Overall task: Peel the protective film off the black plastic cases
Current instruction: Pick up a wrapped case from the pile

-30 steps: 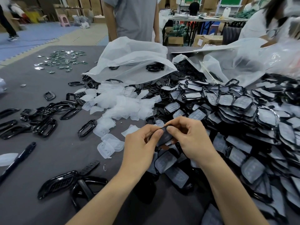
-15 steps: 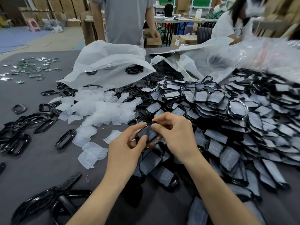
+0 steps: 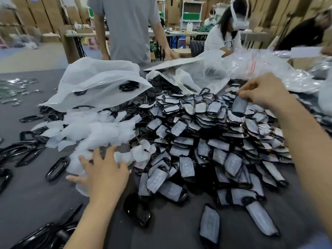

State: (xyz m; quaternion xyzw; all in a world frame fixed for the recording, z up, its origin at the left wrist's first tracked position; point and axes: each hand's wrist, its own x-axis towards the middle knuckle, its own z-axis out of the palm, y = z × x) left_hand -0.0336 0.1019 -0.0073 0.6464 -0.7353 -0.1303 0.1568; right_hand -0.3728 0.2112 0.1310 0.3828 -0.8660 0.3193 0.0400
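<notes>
A large heap of black plastic cases (image 3: 206, 137), most still covered in cloudy film, fills the middle and right of the grey table (image 3: 27, 194). My right hand (image 3: 264, 90) is raised over the far side of the heap and pinches one film-covered case (image 3: 239, 106) by its top end, so the case hangs down. My left hand (image 3: 102, 171) hovers low at the near left with fingers spread, just over a pile of peeled white film pieces (image 3: 93, 128). Nothing is in the left hand.
Black ring-shaped frames (image 3: 57, 168) lie scattered at the left. Loose cases (image 3: 210, 225) lie near the front edge. Big translucent plastic bags (image 3: 100, 81) stand at the back. Three people (image 3: 129, 27) work at the far side of the table.
Both hands held one case together near the front before. Now they have parted: the right hand has gone up and right with a case, the left has dropped left over the film pile.
</notes>
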